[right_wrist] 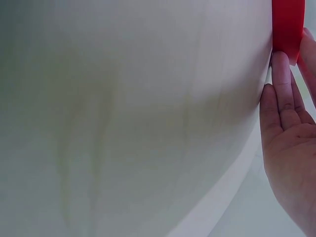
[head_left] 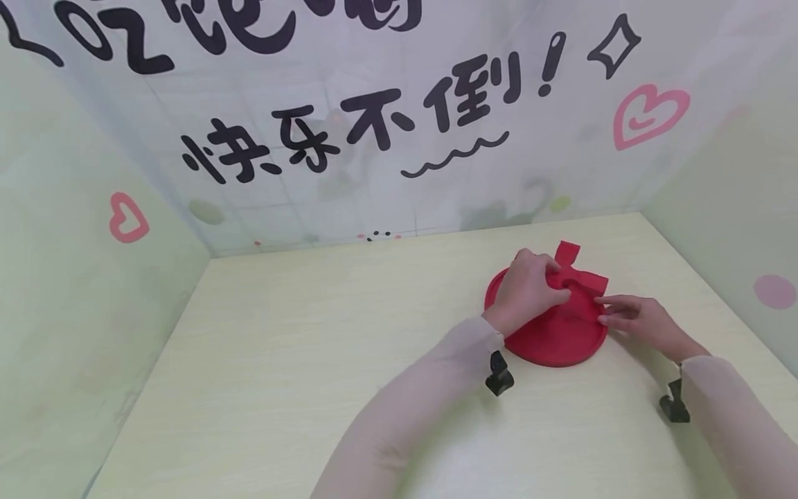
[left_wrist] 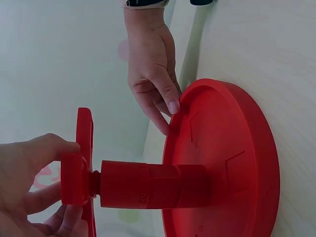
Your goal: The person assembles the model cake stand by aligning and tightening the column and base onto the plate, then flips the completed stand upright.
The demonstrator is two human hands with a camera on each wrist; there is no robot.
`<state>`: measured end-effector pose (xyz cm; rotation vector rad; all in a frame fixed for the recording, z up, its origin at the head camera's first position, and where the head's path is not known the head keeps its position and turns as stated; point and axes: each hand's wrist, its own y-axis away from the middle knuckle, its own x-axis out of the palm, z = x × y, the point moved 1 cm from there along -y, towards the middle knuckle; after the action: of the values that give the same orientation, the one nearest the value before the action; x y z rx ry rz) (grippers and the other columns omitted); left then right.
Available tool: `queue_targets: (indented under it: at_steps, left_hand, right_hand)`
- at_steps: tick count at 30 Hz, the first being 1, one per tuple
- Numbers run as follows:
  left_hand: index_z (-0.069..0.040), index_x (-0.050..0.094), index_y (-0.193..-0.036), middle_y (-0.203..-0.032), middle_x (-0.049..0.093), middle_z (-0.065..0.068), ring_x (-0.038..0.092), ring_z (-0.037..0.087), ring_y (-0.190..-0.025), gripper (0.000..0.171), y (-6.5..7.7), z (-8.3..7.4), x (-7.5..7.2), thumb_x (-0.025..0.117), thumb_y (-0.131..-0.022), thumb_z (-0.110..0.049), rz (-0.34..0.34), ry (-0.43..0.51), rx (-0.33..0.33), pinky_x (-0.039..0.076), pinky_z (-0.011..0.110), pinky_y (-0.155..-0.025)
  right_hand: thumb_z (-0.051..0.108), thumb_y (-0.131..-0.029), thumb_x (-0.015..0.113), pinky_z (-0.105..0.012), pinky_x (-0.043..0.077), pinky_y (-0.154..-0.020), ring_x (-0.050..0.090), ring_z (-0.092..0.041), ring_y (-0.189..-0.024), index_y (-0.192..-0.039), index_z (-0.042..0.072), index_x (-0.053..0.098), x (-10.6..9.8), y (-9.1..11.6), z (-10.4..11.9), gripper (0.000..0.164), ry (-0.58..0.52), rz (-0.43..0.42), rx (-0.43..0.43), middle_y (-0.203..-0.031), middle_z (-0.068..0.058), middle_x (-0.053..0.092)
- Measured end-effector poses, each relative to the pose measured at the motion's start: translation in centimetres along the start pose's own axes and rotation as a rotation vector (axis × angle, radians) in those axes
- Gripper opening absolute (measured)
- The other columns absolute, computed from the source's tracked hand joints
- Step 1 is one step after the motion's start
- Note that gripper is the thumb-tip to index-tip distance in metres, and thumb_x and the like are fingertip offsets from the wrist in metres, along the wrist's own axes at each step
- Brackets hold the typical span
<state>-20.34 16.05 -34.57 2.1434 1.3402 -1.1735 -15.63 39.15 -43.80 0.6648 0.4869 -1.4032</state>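
Observation:
A red plastic stand lies on the right part of the table, with a wide round base [head_left: 561, 350] that has a raised rim. From its middle rises a thick post [left_wrist: 153, 185] bearing moulded numbers. On top sits a flat red piece with several arms [head_left: 589, 281], joined to the post by a narrow threaded neck [left_wrist: 96, 182]. My left hand [head_left: 526, 291] grips this armed piece with thumb and fingers. At the right side of the base, my right hand [head_left: 645, 322] pinches the rim, its thumb [left_wrist: 170, 98] at the rim's edge and a finger low against its outside.
The pale wooden table [head_left: 280, 360] is bounded by a back wall panel [head_left: 374, 194] with black lettering and by side panels. Black wrist mounts [head_left: 499, 374] hang below both sleeves. The table's right edge runs close beyond the right hand.

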Motion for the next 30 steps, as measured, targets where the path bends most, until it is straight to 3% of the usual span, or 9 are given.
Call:
queue_targets:
  at_steps: [9, 18, 24, 30]
  left_hand:
    - [-0.018, 0.068, -0.111, -0.101, 0.056, -0.007, 0.046, 0.003, -0.089, 0.034, -0.9, 1.3, -1.0, 0.073, -0.077, -0.014, 0.067, 0.058, 0.050, 0.042, 0.010, -0.061]
    - [-0.017, 0.068, -0.111, -0.103, 0.055, -0.004, 0.045, 0.005, -0.092, 0.031, -2.0, 2.3, -2.2, 0.069, -0.081, -0.009, 0.123, 0.053, 0.066, 0.043, 0.009, -0.062]
    - [-0.016, 0.067, -0.111, -0.107, 0.056, -0.002, 0.049, 0.005, -0.093, 0.032, -1.4, 1.3, -3.0, 0.071, -0.079, -0.012, 0.100, 0.102, 0.067, 0.044, 0.010, -0.063]
    - [-0.017, 0.067, -0.110, -0.095, 0.056, -0.009, 0.047, 0.001, -0.084, 0.033, 0.2, -0.3, -1.9, 0.074, -0.078, -0.024, 0.109, 0.077, 0.092, 0.043, 0.010, -0.060]
  right_hand:
    - [0.035, -0.086, 0.063, -0.025, 0.050, -0.070, 0.057, -0.036, -0.099, -0.131, -0.005, 0.043, 0.0, 0.1, -0.1, 0.064, -0.009, -0.006, 0.013, -0.113, -0.025, 0.056]
    - [0.035, -0.085, 0.064, -0.026, 0.051, -0.070, 0.056, -0.036, -0.100, -0.132, -0.004, 0.043, 0.1, 0.1, 0.1, 0.064, -0.002, -0.009, 0.012, -0.114, -0.026, 0.055]
    - [0.036, -0.085, 0.064, -0.027, 0.051, -0.072, 0.055, -0.038, -0.101, -0.133, -0.003, 0.043, 0.0, 0.1, 0.2, 0.065, 0.009, -0.007, 0.013, -0.116, -0.026, 0.054]
    - [0.037, -0.085, 0.063, -0.031, 0.052, -0.073, 0.055, -0.039, -0.102, -0.133, -0.003, 0.042, 0.0, 0.2, -0.1, 0.066, 0.007, -0.005, 0.009, -0.117, -0.027, 0.053]
